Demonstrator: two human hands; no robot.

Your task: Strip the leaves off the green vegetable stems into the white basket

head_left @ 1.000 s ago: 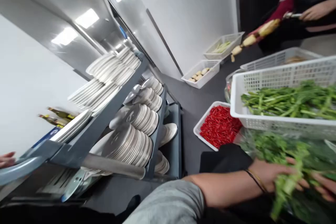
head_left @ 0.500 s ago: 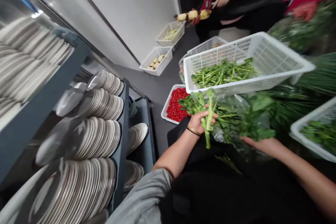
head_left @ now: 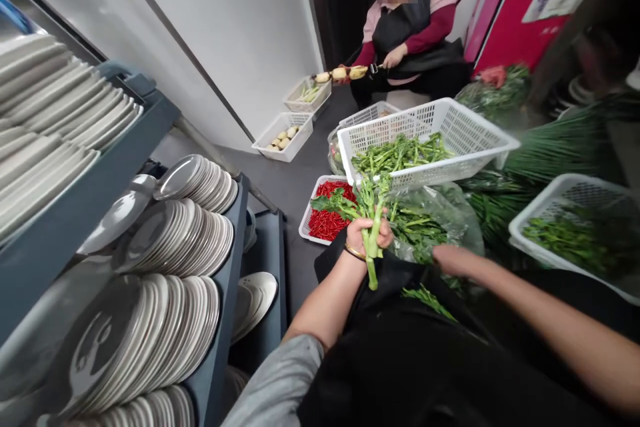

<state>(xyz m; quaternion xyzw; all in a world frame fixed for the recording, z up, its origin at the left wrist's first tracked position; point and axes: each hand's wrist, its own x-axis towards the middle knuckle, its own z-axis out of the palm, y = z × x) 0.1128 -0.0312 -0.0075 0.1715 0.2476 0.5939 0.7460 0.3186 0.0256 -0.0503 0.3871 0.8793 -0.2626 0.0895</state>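
My left hand [head_left: 367,233] is closed around a few leafy green vegetable stalks [head_left: 374,255], their thick pale stems pointing down and their leaves fanning out above the fist. Just to the right, a clear plastic bag [head_left: 463,217] lies open with more of the greens [head_left: 417,230] in it. At the bag's near edge is my right hand [head_left: 450,259]; its fingers are blurred and turned out of sight, so whatever they touch is hidden. A loose green sprig [head_left: 429,300] rests on my dark apron.
Beyond my left hand stand a white basket [head_left: 495,144] of trimmed greens and a tray [head_left: 305,230] of red chillies. Another basket [head_left: 517,237] sits at right. Stacked plates fill a rack [head_left: 227,273] at left. A co-worker [head_left: 420,33] holds lotus root [head_left: 340,73] farther back.
My view has tilted up, showing more of the co-worker. The left hand still grips the stalks. My right hand has moved left, and the leafy bunch beside it no longer shows there.
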